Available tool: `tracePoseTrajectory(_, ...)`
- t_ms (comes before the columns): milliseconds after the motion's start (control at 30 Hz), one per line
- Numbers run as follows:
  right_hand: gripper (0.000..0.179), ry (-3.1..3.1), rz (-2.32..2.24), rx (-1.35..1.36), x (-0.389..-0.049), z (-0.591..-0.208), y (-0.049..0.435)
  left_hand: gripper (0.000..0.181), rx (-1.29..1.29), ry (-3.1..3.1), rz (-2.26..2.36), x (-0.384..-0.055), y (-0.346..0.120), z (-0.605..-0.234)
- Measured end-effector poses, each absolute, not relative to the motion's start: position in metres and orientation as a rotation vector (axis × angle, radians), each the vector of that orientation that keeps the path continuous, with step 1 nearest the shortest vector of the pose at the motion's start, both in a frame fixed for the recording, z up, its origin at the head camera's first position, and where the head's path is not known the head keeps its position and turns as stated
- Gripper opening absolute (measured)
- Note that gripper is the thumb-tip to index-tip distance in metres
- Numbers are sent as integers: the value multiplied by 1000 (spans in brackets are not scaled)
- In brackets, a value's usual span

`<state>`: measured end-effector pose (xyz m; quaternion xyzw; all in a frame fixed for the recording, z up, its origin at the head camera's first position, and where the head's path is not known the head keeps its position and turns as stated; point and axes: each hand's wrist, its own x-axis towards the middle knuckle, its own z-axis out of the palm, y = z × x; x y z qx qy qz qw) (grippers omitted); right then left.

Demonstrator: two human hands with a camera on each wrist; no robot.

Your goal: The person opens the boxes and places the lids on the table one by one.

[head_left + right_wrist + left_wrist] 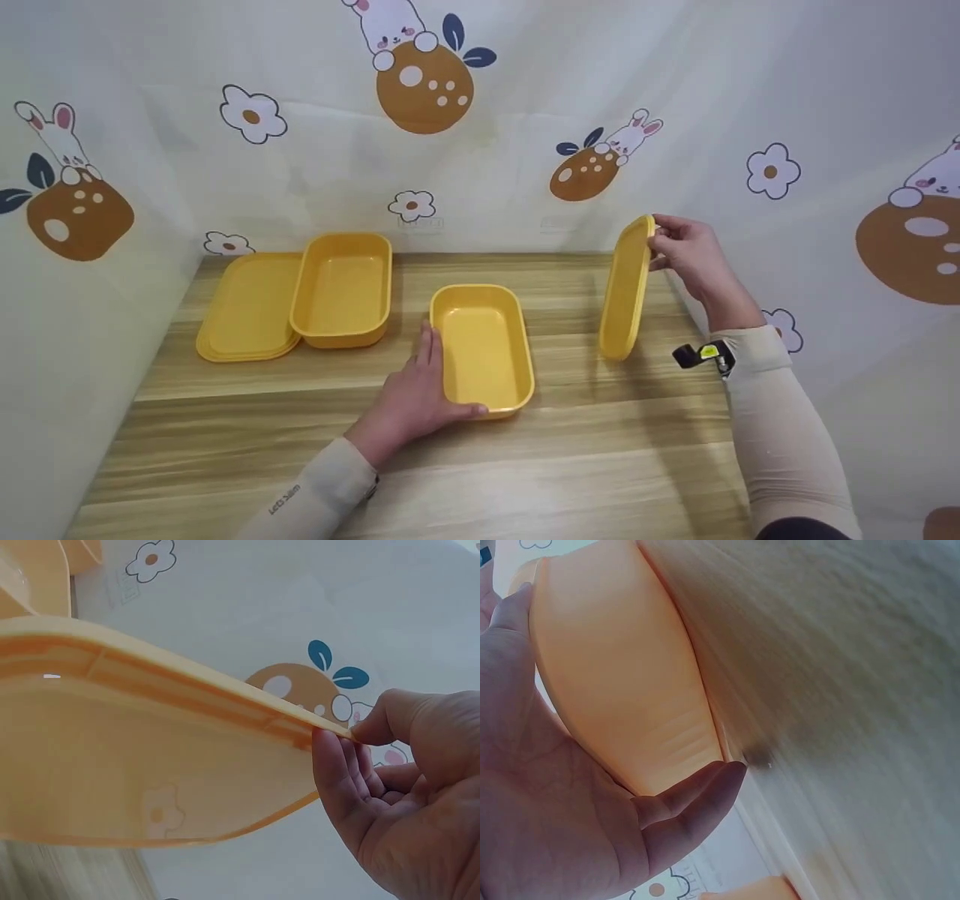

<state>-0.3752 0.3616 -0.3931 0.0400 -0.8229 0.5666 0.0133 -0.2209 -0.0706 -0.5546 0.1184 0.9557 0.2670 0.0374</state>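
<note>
A rectangular yellow plastic container stands upright on the wooden table, its inside bare. My left hand holds its near left corner, fingers along the left wall and thumb at the near rim; the left wrist view shows this hand around the container's outer wall. To the right, my right hand pinches the edge of a yellow lid, which is held nearly vertical. In the right wrist view, thumb and fingers of that hand grip the lid's rim.
A second yellow container stands at the back left. Its right-hand neighbour is the held container; on its left lies another yellow lid, flat on the table. A patterned cloth hangs behind and at both sides.
</note>
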Motion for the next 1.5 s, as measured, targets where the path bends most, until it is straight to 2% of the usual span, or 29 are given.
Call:
tracePoseTrajectory(333, 50, -2560, 1637, 138, -373, -391, 362, 157, 362, 2926, 828, -221, -71, -555)
tracePoseTrajectory(567, 56, -2622, 1459, 167, -373, -392, 359, 156, 370, 2926, 833, -220, -70, -554)
tracePoseTrajectory(867, 53, -2650, 1327, 123, -374, -397, 356, 156, 381, 2931, 821, -220, -69, -554)
tracePoseTrajectory(1500, 62, -2821, 1090, 33, -387, -399, 361, 156, 376, 2934, 832, -221, -70, -556)
